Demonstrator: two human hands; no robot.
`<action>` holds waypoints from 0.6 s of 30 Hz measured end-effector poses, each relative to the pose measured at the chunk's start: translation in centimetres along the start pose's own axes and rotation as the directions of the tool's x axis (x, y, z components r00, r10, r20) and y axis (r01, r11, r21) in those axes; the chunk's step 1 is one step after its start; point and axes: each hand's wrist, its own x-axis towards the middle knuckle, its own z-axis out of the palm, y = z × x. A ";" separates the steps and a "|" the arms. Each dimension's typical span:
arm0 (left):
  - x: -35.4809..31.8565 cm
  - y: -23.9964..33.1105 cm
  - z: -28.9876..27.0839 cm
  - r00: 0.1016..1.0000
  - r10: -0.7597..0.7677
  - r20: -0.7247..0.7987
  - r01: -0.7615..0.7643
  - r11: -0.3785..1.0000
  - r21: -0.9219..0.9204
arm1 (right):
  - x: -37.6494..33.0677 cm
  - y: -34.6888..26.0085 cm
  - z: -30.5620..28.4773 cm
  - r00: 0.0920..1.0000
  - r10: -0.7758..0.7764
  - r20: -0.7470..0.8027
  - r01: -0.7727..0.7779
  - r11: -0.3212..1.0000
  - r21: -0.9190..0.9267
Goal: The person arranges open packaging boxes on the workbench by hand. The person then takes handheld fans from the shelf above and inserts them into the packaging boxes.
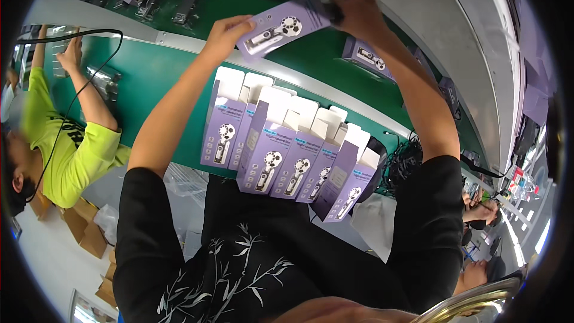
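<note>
My left hand (228, 34) is closed on the near left end of a purple fan box (281, 26), which lies tilted above the conveyor with its printed front up. Up at the box's far right end is my right hand (360, 13), its fingers bent around a dark, partly see-through thing (330, 7). Motion blur hides what that thing is and how far it sits inside the box. Close to my body stand several purple boxes (268, 158) in a row, upright, their white top flaps open.
Bagged handheld fans (186, 1) lie on the green belt at the upper left. Another purple box (366, 57) rests beyond my right forearm. Black cables (403, 164) are heaped right of the row. A co-worker in a lime shirt (81, 155) works at the left.
</note>
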 end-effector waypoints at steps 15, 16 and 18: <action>9.7 7.4 -7.2 0.716 0.596 -0.364 0.248 0.271 0.930 | 1.6 3.4 10.1 0.937 0.148 0.317 -0.092 0.978 -0.186; 6.7 8.1 -7.2 0.719 0.642 -0.266 0.060 0.324 0.944 | 3.7 1.2 9.1 0.946 0.101 0.307 -0.062 0.989 -0.134; -0.9 10.3 -5.5 0.656 0.753 -0.061 -0.362 0.384 0.849 | 7.1 -1.2 10.7 0.971 -0.192 -0.146 0.207 0.974 0.095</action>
